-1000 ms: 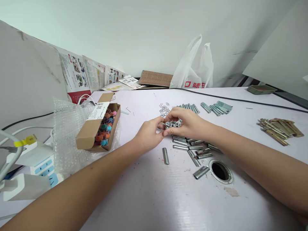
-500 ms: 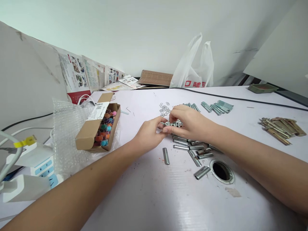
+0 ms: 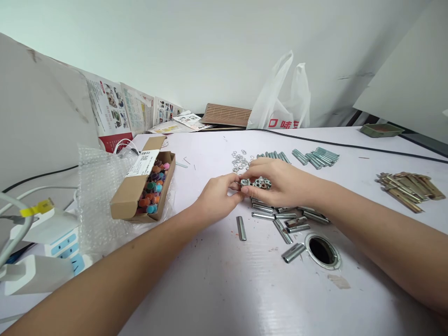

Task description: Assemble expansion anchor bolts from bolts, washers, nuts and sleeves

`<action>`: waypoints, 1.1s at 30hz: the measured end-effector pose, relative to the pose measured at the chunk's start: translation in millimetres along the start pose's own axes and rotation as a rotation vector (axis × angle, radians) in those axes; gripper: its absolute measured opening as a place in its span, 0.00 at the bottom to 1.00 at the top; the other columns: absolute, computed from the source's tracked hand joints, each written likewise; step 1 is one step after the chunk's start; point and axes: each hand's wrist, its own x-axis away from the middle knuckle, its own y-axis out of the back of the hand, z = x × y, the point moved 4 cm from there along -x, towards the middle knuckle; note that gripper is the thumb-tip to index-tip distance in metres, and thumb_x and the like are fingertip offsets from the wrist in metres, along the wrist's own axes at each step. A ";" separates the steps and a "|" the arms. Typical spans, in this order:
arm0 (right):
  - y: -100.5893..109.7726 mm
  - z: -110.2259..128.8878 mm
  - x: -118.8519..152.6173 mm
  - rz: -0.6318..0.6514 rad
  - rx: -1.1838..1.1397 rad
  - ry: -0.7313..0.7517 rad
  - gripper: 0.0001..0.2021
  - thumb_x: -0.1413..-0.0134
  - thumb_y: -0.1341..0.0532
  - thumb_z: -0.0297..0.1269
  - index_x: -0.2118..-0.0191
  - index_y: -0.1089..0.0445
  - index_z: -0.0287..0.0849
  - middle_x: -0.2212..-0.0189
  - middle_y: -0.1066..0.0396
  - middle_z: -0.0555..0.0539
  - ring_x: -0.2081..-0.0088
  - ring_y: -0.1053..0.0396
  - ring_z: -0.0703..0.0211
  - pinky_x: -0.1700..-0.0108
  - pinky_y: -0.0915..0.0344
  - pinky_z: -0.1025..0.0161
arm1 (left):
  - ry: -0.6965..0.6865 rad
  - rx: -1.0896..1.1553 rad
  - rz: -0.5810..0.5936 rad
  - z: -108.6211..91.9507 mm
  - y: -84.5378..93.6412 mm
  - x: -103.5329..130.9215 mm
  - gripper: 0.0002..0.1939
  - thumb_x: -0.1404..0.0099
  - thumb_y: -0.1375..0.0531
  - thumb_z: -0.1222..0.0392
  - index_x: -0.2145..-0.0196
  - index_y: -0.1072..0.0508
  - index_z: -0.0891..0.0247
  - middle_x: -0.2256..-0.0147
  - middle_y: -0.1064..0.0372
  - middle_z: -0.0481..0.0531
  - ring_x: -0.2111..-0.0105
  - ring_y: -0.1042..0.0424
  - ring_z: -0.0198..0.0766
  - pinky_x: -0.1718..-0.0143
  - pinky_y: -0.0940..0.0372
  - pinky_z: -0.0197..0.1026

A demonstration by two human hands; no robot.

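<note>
In the middle of the table, my right hand (image 3: 271,179) pinches a metal nut (image 3: 245,182) between thumb and fingers. My left hand (image 3: 222,189) meets it from the left with curled, closed fingers. Whatever lies between those left fingers is hidden. Under my right palm shows a small heap of nuts (image 3: 262,182). Thin washers (image 3: 239,161) lie scattered just beyond both hands. Several shiny metal sleeves (image 3: 263,215) lie nearer to me, and one sleeve (image 3: 241,228) sits apart below my left hand.
Zinc-coloured rods (image 3: 322,157) lie behind my right hand, brassy bolts (image 3: 411,189) at the right. A round hole (image 3: 322,251) opens in the table near my right forearm. On the left are a cardboard box (image 3: 131,189) of coloured caps, bubble wrap (image 3: 101,196) and a power strip (image 3: 65,242).
My right hand has shifted slightly right and downward, uncovering more of the rods behind it. Both hands stay close together at the nuts.
</note>
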 end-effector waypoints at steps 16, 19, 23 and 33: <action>6.8 -5.5 3.2 -0.043 -0.101 -0.115 0.14 0.45 0.40 0.40 0.78 0.34 0.41 0.83 0.36 0.51 0.79 0.41 0.64 0.75 0.47 0.63 | 0.071 0.031 0.010 1.2 2.1 -1.5 0.18 0.40 0.37 0.55 0.52 0.28 0.57 0.63 0.22 0.48 0.57 0.24 0.40 0.52 0.34 0.43; 4.5 -5.4 3.5 -0.016 -0.192 -0.137 0.12 0.46 0.39 0.38 0.56 0.28 0.40 0.77 0.29 0.51 0.74 0.35 0.61 0.71 0.42 0.64 | 0.088 0.053 -0.002 3.0 2.3 -2.0 0.20 0.40 0.36 0.51 0.51 0.28 0.59 0.63 0.22 0.49 0.58 0.24 0.42 0.55 0.33 0.43; -1.6 -5.7 2.4 0.051 -0.195 -0.123 0.08 0.44 0.40 0.38 0.64 0.27 0.41 0.79 0.32 0.51 0.77 0.39 0.64 0.73 0.45 0.64 | 0.041 0.062 0.020 -0.1 1.8 -1.3 0.16 0.39 0.37 0.53 0.54 0.27 0.60 0.64 0.21 0.49 0.59 0.23 0.41 0.54 0.33 0.43; -5.3 -8.3 3.0 -0.032 -0.216 -0.128 0.13 0.44 0.41 0.37 0.54 0.27 0.41 0.80 0.34 0.54 0.77 0.40 0.64 0.73 0.45 0.65 | -0.057 0.045 -0.021 1.1 -1.1 -2.5 0.06 0.40 0.38 0.60 0.64 0.24 0.61 0.64 0.22 0.46 0.62 0.24 0.37 0.58 0.33 0.38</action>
